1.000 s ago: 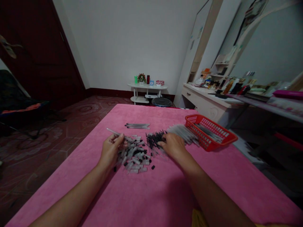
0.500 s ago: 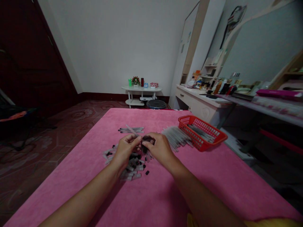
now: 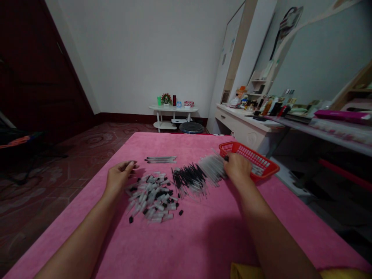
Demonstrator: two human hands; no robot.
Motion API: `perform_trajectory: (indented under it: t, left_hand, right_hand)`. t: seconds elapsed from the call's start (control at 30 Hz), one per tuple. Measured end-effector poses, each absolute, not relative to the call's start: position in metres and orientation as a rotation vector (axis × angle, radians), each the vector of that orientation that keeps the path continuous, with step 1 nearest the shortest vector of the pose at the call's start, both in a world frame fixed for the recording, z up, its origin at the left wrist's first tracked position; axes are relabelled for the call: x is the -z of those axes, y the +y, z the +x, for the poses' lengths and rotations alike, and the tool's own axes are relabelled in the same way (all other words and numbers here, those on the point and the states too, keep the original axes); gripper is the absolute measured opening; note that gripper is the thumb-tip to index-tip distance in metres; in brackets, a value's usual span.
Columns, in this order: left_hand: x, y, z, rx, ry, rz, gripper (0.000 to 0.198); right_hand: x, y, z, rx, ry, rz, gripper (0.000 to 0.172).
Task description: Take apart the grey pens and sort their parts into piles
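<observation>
My left hand [image 3: 119,175] is above the left side of the pink cloth, its fingers curled together; whatever they may hold is too small to name. Beside it lies a heap of short clear and black caps [image 3: 154,199]. My right hand [image 3: 238,167] is closed at the near left side of the red basket [image 3: 263,176], and a small dark end shows at its fingertips. Left of that hand are a pile of clear tubes [image 3: 211,167] and a pile of thin black-ended sticks [image 3: 189,178]. Several finished-looking pens [image 3: 161,159] lie in a row farther back.
The pink cloth [image 3: 186,248] covers the table. Behind it stand a small white table [image 3: 173,109] and a round dark stool [image 3: 192,128]. A dresser [image 3: 247,122] with bottles is at the right, and yellow fabric [image 3: 247,271] shows at the near edge.
My hands have parted from the middle. The left moved left and the right moved right to the basket. The clear stick between them is gone from there, and the black-ended sticks are uncovered.
</observation>
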State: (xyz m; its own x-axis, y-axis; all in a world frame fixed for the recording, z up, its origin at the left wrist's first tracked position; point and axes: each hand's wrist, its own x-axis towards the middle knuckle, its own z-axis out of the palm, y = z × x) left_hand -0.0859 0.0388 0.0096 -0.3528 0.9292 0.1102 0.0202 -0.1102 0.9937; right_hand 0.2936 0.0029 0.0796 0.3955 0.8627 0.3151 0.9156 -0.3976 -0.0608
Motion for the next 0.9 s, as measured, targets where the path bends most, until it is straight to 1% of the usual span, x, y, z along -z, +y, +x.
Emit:
perform_trajectory:
  t: [0.17, 0.3, 0.37, 0.43, 0.53, 0.67, 0.77, 0.9]
  left_hand:
    - [0.017, 0.048, -0.093, -1.463, 1.422, 0.988, 0.041]
    - [0.026, 0.05, -0.092, -1.407, 1.446, 1.135, 0.043]
    - [0.03, 0.051, -0.092, -1.394, 1.471, 1.214, 0.043]
    - [0.033, 0.053, -0.092, -1.388, 1.48, 1.252, 0.042]
    - [0.038, 0.056, -0.093, -1.384, 1.489, 1.289, 0.04]
    - [0.041, 0.058, -0.094, -1.38, 1.514, 1.32, 0.037]
    - [0.042, 0.058, -0.094, -1.364, 1.518, 1.357, 0.035]
    - [0.043, 0.058, -0.095, -1.338, 1.526, 1.408, 0.035]
  right_hand:
    - [-0.074, 0.005, 0.295, 0.382, -1.532, -2.453, 0.028]
    - [-0.071, 0.002, 0.286, 0.474, -1.589, -2.348, 0.027]
    - [-0.069, 0.002, 0.274, 0.466, -1.673, -2.245, 0.025]
    - [-0.064, 0.004, 0.257, 0.41, -1.796, -2.103, 0.023]
    - [-0.053, 0.016, 0.222, 0.238, -2.012, -1.89, 0.021]
    - [-0.039, 0.043, 0.172, 0.021, -2.232, -1.664, 0.024]
    - [-0.032, 0.063, 0.144, 0.061, -2.287, -1.719, 0.029]
    - [-0.028, 0.08, 0.126, 0.113, -2.263, -1.86, 0.029]
